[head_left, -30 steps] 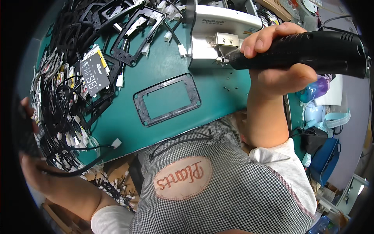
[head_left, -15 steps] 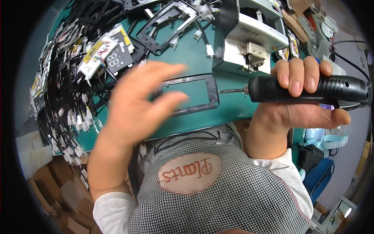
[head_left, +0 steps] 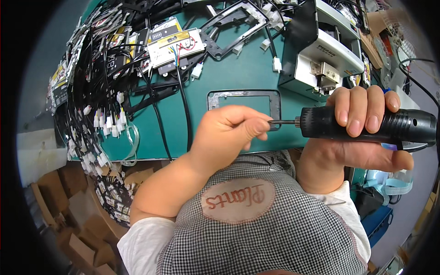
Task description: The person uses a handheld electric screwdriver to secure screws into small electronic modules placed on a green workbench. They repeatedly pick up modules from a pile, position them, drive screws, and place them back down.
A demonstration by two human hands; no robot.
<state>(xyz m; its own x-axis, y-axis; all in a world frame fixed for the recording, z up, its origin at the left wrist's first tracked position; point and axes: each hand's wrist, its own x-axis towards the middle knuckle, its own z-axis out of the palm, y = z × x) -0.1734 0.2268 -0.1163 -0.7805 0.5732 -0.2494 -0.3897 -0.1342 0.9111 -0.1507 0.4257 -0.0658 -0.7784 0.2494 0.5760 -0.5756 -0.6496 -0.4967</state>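
The right hand, right of centre in the picture, wraps round a black electric screwdriver, fingers over the top and thumb stretched out below; its thin metal bit points left. The left hand, at the centre, is narrow, thumb and forefinger pinched together at the tip of that bit; whether a screw sits between them (the fingertips cover the spot) I cannot tell.

The black rectangular bezel lies on the green counter, just above the left hand in the picture, its lower edge partly hidden; a white-and-black machine stands at the upper right; a board with a yellow strip and white connectors on cables fill the upper and middle left.

The step in hand looks like fingertip work at the bit's end, with the bezel lying loose; the next move seems to call for a steady bit, held in line with the pinch, and for fingertips clear before the bit turns.
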